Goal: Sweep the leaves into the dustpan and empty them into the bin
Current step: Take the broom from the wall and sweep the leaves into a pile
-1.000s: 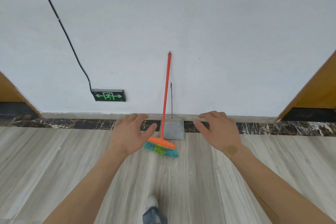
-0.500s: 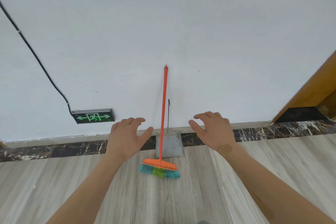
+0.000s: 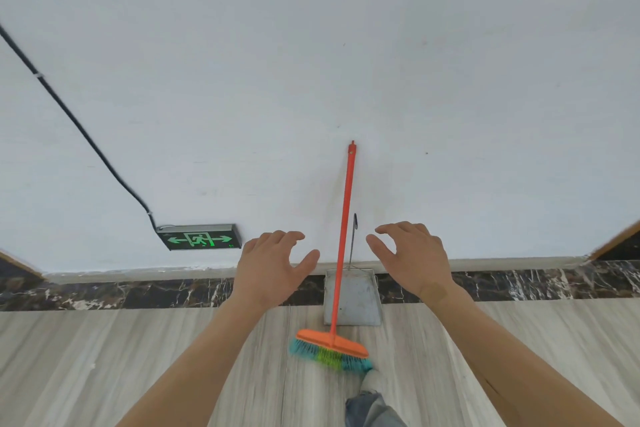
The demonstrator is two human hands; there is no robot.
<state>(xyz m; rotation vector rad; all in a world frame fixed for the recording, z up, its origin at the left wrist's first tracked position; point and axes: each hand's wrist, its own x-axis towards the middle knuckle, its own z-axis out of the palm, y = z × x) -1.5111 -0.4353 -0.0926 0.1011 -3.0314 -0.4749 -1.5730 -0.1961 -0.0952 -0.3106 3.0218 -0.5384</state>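
The task is at its very start — fetching the tools. The broom (image 3: 343, 239) leans on the far wall (image 3: 311, 62), its bristle head on the floor (image 3: 104, 357), with the dustpan (image 3: 360, 298) just behind it. The left hand (image 3: 270, 270) and right hand (image 3: 412, 260) flank the handle, each grip spread wide and empty. No leaves or bin show. Next — close one hand around the broom handle.

hands (image 3: 273, 267) nearer broom (image 3: 343, 246), foot (image 3: 372, 381) forward
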